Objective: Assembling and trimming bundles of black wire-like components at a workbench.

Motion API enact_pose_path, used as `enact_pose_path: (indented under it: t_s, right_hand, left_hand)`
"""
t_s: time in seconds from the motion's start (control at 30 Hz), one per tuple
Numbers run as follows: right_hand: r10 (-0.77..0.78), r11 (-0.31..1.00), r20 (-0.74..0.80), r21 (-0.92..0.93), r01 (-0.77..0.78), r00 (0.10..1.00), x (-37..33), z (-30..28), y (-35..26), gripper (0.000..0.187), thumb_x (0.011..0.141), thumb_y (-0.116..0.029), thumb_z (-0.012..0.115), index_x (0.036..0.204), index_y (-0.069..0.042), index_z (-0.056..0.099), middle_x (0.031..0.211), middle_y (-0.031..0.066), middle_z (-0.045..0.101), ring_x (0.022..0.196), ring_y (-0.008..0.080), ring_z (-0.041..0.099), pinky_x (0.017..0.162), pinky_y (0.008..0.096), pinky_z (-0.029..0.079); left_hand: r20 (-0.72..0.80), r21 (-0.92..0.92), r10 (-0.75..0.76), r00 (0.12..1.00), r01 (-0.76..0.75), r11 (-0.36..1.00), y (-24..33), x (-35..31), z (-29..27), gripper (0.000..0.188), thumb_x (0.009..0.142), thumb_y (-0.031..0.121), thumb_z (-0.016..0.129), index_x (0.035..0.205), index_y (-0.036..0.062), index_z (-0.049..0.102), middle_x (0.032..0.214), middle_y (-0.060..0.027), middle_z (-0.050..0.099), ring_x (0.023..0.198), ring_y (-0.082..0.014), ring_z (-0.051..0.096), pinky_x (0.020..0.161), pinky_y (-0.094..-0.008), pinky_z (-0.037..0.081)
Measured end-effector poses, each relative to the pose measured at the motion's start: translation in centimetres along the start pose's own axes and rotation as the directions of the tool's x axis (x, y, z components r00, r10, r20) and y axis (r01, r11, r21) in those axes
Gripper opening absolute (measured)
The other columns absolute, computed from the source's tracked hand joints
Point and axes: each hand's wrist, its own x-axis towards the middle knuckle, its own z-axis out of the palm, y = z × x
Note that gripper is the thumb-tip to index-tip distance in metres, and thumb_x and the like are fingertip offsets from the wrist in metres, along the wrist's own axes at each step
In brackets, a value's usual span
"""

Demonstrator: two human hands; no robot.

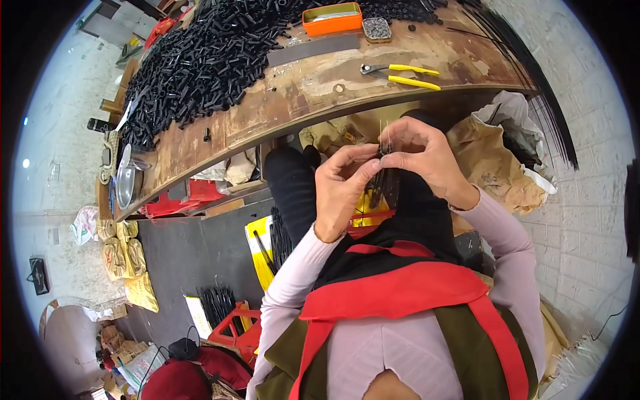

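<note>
In front of my lap, both hands meet over a small dark piece (385,149) with a few thin, pale, needle-like wires standing up from it. My left hand (337,190) pinches toward it with thumb and index finger. My right hand (430,160) closes on it from the other side, thumb against fingertips. Dark strands (381,190) show below the fingers, but I cannot tell whether they join the held piece. The fingers partly cover the piece, so its exact kind is unclear.
The wooden table (293,100) ahead bears a big heap of short black tubes (200,60), an orange tray (331,25), a dish of small metal bits (377,30) and yellow-handled pliers (403,75). Long black rods (547,87) overhang its right end, above a paper sack (490,153).
</note>
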Motion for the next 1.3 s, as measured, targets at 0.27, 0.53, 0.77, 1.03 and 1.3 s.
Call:
enact_pose_path:
  t_s: [0.27, 0.53, 0.77, 1.03, 1.3]
  right_hand:
    - [-0.037, 0.993, 0.099, 0.115, 0.025, 0.994, 0.1, 0.6, 1.1, 0.024, 0.076, 0.004, 0.076, 0.085, -0.006, 0.056, 0.087, 0.0014, 0.054, 0.083, 0.0098, 0.055, 0.075, 0.0243, 0.044]
    - [-0.174, 0.970, 0.009, 0.175, 0.170, 0.985, -0.9, 1.8, 1.3, 0.025, 0.078, 0.003, 0.077, 0.085, -0.006, 0.055, 0.089, 0.0032, 0.056, 0.084, 0.0116, 0.056, 0.075, 0.0258, 0.046]
    - [-0.148, 0.948, 0.298, 0.315, 0.049, 0.943, 0.8, 1.6, 1.0, 0.027, 0.076, 0.000, 0.078, 0.083, -0.008, 0.053, 0.087, 0.0030, 0.056, 0.082, 0.0132, 0.057, 0.075, 0.0265, 0.047]
    - [-0.216, 0.957, 0.168, 0.230, 0.175, 0.962, 1.1, 0.9, 0.9, 0.026, 0.079, 0.008, 0.073, 0.086, -0.005, 0.052, 0.092, 0.0069, 0.060, 0.083, 0.0146, 0.062, 0.076, 0.0275, 0.051]
    - [0.040, 0.974, 0.306, -0.222, 0.031, 0.951, 4.2, -2.1, -2.0, 0.014, 0.081, -0.001, 0.070, 0.094, -0.001, 0.064, 0.092, 0.0043, 0.063, 0.086, 0.0147, 0.058, 0.079, 0.0280, 0.047]
  left_hand:
    - [0.011, 0.042, -0.039, 0.999, 0.038, 0.998, 2.0, -0.4, -1.3, 0.018, 0.081, 0.001, 0.076, 0.096, -0.0015, 0.066, 0.088, -0.0020, 0.065, 0.080, -0.0068, 0.060, 0.074, -0.0219, 0.050]
    - [-0.039, -0.084, 0.096, 0.995, -0.099, 0.992, 2.5, -1.1, -0.5, 0.013, 0.084, 0.000, 0.073, 0.093, -0.0004, 0.064, 0.092, -0.0052, 0.067, 0.086, -0.0099, 0.062, 0.080, -0.0241, 0.051]
    - [0.267, -0.156, 0.005, 0.964, 0.038, 0.987, 3.2, 0.5, -2.8, 0.027, 0.080, 0.022, 0.080, 0.088, 0.0002, 0.066, 0.087, -0.0083, 0.065, 0.079, -0.0153, 0.060, 0.073, -0.0272, 0.047]
    - [0.260, -0.175, 0.016, 0.965, 0.031, 0.984, 3.3, 0.4, -2.7, 0.015, 0.083, -0.006, 0.070, 0.096, -0.0037, 0.063, 0.097, -0.0098, 0.068, 0.087, -0.0159, 0.066, 0.074, -0.0279, 0.055]
    - [0.078, -0.066, -0.073, 0.994, 0.078, 0.995, 2.0, 1.5, -2.9, 0.010, 0.082, -0.007, 0.068, 0.092, -0.0066, 0.065, 0.111, -0.0153, 0.065, 0.088, -0.0209, 0.065, 0.080, -0.0320, 0.055]
